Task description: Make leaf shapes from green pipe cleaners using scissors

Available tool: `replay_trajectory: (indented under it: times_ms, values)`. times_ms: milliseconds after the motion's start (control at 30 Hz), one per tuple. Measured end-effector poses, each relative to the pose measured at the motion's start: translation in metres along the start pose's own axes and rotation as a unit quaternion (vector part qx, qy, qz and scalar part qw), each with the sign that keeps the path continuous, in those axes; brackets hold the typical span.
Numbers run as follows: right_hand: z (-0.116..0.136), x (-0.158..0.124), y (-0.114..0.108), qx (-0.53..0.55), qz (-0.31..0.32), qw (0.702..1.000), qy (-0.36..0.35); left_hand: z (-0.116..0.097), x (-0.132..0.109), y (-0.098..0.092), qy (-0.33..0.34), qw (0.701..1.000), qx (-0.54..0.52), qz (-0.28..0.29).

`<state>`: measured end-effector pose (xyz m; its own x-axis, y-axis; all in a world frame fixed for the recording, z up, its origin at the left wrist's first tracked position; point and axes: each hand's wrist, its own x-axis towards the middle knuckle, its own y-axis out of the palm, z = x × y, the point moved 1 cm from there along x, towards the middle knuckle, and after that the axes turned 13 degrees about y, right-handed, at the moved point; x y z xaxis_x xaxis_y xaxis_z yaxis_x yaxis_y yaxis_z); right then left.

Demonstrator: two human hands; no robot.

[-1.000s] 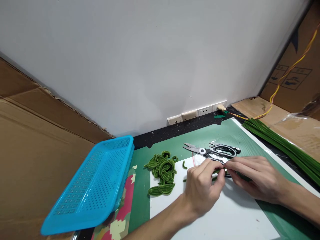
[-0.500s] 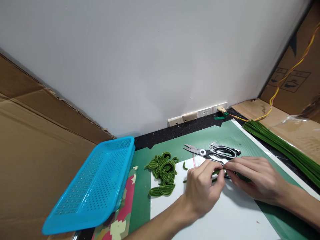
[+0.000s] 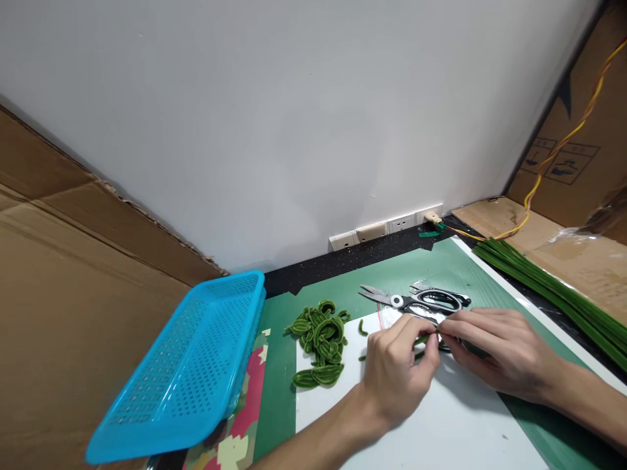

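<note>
My left hand [image 3: 399, 369] pinches a fuzzy green stem [image 3: 422, 340], mostly hidden by the fingers, above a white sheet [image 3: 431, 424]. Fingertips of my right hand [image 3: 499, 346] meet the left ones at the stem's end, pressed together. Left of my hands lies a pile of green fuzzy leaf shapes and loops [image 3: 323, 336], with a short curved green piece [image 3: 362, 328] beside it. Scissors [image 3: 396, 301] with black and grey handles rest just beyond my hands, blades slightly apart, handles partly covered.
A blue perforated basket [image 3: 181, 365] stands at the left beside cardboard. Long green fuzzy stems [image 3: 553, 297] lie in a bundle at the right. Behind the green mat [image 3: 279, 385] are wall sockets [image 3: 372, 231] and a twisted yellow cable [image 3: 563, 140].
The camera view has shifted slightly. Both hands keep the same pinched pose, with hardly any movement at the fingertips.
</note>
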<state>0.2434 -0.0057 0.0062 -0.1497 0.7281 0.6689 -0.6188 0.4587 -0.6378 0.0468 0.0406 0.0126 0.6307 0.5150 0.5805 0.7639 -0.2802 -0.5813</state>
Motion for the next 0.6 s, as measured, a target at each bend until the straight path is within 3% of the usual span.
replay_trajectory:
  times_ms: [600]
  values:
    - [-0.0001, -0.0003, 0.0015, 0.005, -0.003, 1.000, 0.007, 0.0005, 0.0001, -0.0008, 0.001, 1.000, 0.000, 0.013]
